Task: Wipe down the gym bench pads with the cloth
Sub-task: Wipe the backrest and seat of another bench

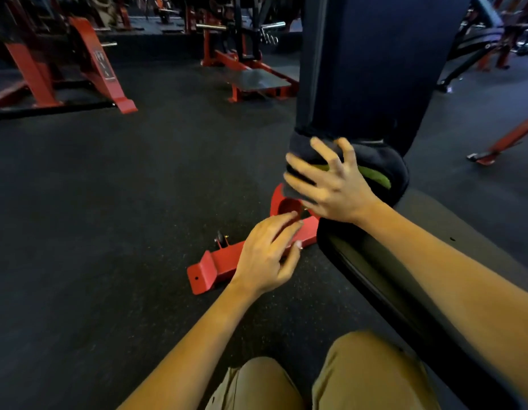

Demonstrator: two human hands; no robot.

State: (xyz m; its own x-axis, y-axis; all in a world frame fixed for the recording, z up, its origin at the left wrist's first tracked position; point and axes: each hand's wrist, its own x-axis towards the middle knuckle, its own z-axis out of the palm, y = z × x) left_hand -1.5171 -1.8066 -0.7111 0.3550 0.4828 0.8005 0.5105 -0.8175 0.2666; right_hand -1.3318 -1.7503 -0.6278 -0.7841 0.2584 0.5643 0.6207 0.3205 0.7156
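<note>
A dark cloth (pixel 378 164) with a green strip lies bunched at the foot of the upright black back pad (pixel 372 63), where it meets the black seat pad (pixel 452 250). My right hand (pixel 327 179) presses on the cloth with fingers spread wide. My left hand (pixel 268 253) hovers lower left, over the bench's red frame (pixel 215 267), fingers loosely bent and holding nothing.
Dark speckled rubber floor (pixel 124 202) spreads to the left. Red gym machines (pixel 79 63) stand at the back left, a red footplate machine (pixel 257 78) at the back centre, another bench (pixel 487 39) at the far right. My knees in tan shorts (pixel 360 377) are at the bottom.
</note>
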